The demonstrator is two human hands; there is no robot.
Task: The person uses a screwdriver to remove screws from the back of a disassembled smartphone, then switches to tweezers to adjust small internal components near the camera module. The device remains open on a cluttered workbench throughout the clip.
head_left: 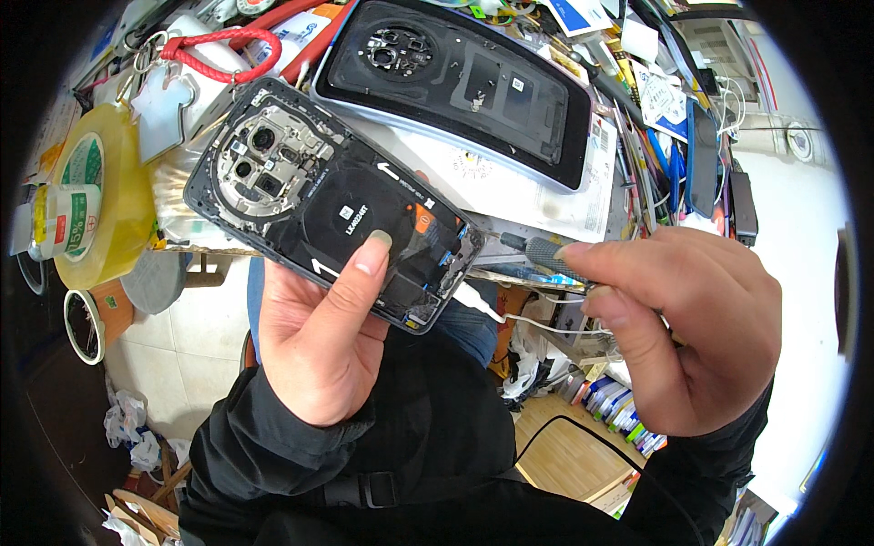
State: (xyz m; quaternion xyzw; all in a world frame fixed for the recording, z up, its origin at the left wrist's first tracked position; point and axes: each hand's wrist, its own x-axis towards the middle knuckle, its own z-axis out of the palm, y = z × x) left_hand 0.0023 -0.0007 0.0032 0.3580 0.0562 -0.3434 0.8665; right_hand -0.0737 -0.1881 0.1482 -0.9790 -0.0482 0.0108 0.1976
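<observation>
My left hand [323, 337] grips an opened smartphone [337, 202], thumb lying across its lower part and fingers beneath. The phone's back is off, so the round camera assembly [264, 164], a black inner cover and an orange square label show. A white cable [478, 302] meets the phone's lower end. In my right hand [687, 318], thumb and fingertips pinch the dark knurled handle of a screwdriver [543, 251], which points left toward the phone and stays apart from it. Its fine tip is hard to make out.
Behind the phone, a detached back cover or tray [455, 86] with small parts rests on white paper [519, 196]. A yellow tape roll [114, 196] and a clear bottle [68, 220] stand left. A red braided strap [223, 45] and many tools crowd the bench.
</observation>
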